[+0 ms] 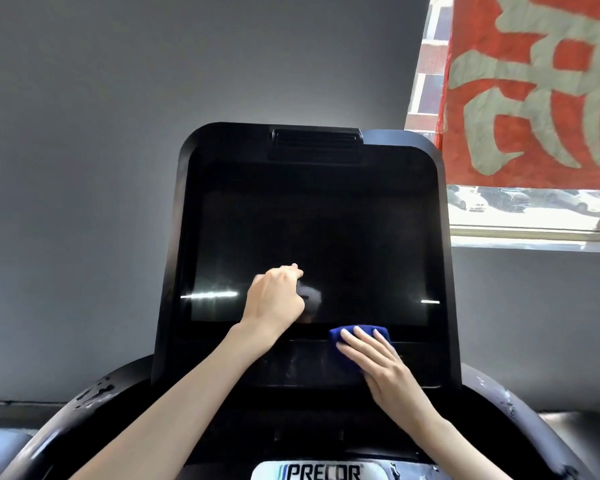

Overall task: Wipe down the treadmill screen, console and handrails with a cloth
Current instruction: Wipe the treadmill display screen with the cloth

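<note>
Glossy black treadmill screen (326, 237) is dark and set in a black rounded console housing (173, 306). Folded dark blue cloth (338, 334) lies on the strip at the screen's bottom edge, right of centre. Right hand (385, 368) presses flat on the cloth, fingers straight and slightly apart. Left hand (274, 299) is against the lower middle of the screen, fingers curled in, nothing seen in it; a smudged patch is just beside it. Curved black handrail (66, 410), left corner, shows pale flecks. White PRECOR badge (319, 471) sits at the bottom edge. Red banner (534, 91) hangs in the window, upper right.
</note>
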Demonstrator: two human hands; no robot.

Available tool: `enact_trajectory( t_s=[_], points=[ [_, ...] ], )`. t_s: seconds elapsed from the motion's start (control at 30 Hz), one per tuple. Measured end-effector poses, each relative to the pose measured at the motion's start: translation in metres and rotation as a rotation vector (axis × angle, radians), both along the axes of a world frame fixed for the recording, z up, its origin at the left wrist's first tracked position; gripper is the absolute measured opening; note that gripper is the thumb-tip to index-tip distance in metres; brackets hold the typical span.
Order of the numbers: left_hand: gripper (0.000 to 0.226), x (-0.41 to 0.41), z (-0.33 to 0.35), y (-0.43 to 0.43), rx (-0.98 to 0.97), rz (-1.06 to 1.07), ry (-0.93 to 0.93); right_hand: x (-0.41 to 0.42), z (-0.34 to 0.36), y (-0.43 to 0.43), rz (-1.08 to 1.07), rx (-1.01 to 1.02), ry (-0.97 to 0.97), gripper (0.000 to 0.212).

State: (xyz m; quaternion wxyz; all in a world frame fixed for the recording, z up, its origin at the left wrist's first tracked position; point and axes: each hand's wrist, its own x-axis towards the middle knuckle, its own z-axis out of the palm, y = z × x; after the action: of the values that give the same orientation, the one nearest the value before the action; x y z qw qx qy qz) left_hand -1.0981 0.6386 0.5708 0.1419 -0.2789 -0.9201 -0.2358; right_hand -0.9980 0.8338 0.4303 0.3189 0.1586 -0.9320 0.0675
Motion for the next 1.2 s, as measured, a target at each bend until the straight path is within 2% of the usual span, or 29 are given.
enact_trajectory(
  t_s=[0.1, 0.23, 0.4, 0.5, 0.67, 0.83, 0.93, 1.03, 1.2],
  points=[
    [0.065, 0.001, 0.002, 0.006, -0.011, -0.034, 0.003, -0.021, 0.028, 0.017, 0.015, -0.001, 0.002, 0.057],
    [0.065, 0.001, 0.005, 0.008, -0.021, -0.046, 0.009, -0.091, 0.116, 0.04, -0.181, -0.25, 0.128, 0.059],
    [0.065, 0.003, 0.005, 0.01, -0.007, -0.061, 0.001, -0.158, 0.213, 0.06, -0.332, -0.354, 0.152, 0.045],
    [0.065, 0.001, 0.004, 0.01, 0.006, -0.06, -0.009, -0.154, 0.205, 0.058, -0.32, -0.342, 0.157, 0.045],
    [0.065, 0.002, -0.001, 0.014, 0.03, -0.065, -0.023, -0.067, 0.089, 0.04, -0.192, -0.26, 0.146, 0.064],
    [0.064, 0.004, -0.002, 0.026, 0.017, -0.124, -0.006, 0.006, 0.007, 0.023, -0.154, -0.205, 0.078, 0.062],
    [0.063, 0.001, 0.002, 0.029, 0.016, -0.131, 0.016, -0.007, 0.032, 0.041, -0.161, -0.192, 0.097, 0.057],
    [0.064, 0.001, 0.005, 0.031, 0.018, -0.13, 0.021, -0.055, 0.096, 0.065, -0.297, -0.349, 0.165, 0.061],
    [0.064, 0.001, 0.007, 0.037, 0.026, -0.149, 0.025, -0.132, 0.205, 0.098, -0.341, -0.37, 0.139, 0.054]
  ],
)
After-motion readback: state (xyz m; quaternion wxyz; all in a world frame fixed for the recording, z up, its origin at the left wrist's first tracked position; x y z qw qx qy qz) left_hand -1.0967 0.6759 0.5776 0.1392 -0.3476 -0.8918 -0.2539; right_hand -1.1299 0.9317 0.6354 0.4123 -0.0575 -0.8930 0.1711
